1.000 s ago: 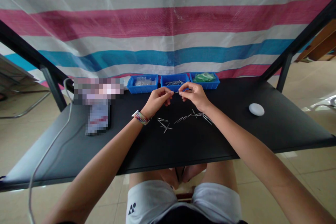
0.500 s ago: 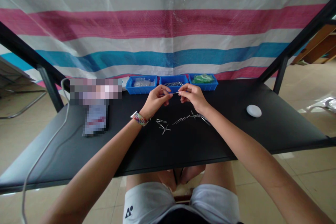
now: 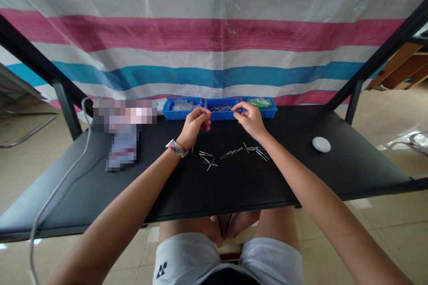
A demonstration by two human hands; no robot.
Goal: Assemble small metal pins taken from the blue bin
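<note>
My left hand point(image 3: 195, 125) is closed in a pinch in front of the middle blue bin; whatever its fingertips hold is too small to make out. Opposite it, my right hand point(image 3: 250, 121) hovers by that bin's right end, thumb and forefinger slightly apart, with nothing visible between them. Thin metal pins with a thicker section, like blind rivets point(image 3: 220, 108), lie in the middle blue bin point(image 3: 222, 116). More such rivets point(image 3: 230, 153) are scattered on the black table between my forearms, some crossing one another.
The left blue bin point(image 3: 177, 116) holds clear plastic pieces, and the right blue bin point(image 3: 270, 111) holds green ones. A white rounded object point(image 3: 321, 144) rests at the right. A pale cable point(image 3: 67, 178) crosses the left side, near a blurred item point(image 3: 122, 142). Striped sheeting point(image 3: 214, 35) hangs behind.
My hands have moved apart; earlier their fingertips met around a thin rivet. The right hand is now higher, nearer the bins. The view has shifted slightly.
</note>
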